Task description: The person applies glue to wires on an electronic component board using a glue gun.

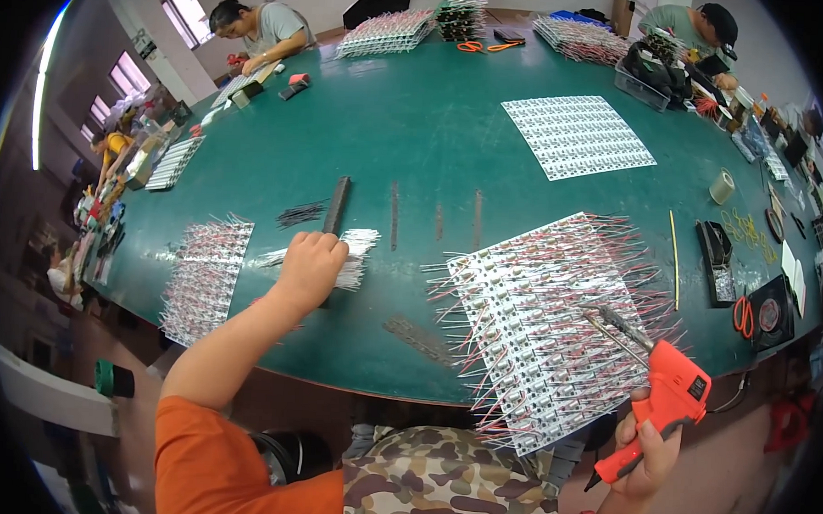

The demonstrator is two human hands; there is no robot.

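Note:
My right hand (pixel 646 460) is wrapped round the grip of a red soldering gun (pixel 677 383). The gun's metal tip points up and left, over a white circuit board panel (pixel 527 345) bristling with red and white wires. That panel lies tilted at the table's near edge, partly overhanging it. My left hand (pixel 312 266) is closed over a bundle of white wires (pixel 361 255), its fingertips hidden from view; what they grip cannot be made out. Just beyond it stands a dark bar (pixel 338 203), and a bunch of black wires (pixel 301 214) lies to its left.
Another wired panel (pixel 207 280) lies at left, a bare white panel (pixel 577 136) farther back. On the right are a yellow stick (pixel 674 259), solder spool (pixel 721 186), black tray (pixel 715 266) and orange-handled scissors (pixel 744 317). Two people (pixel 273 30) (pixel 692 35) work across the green table (pixel 417 119).

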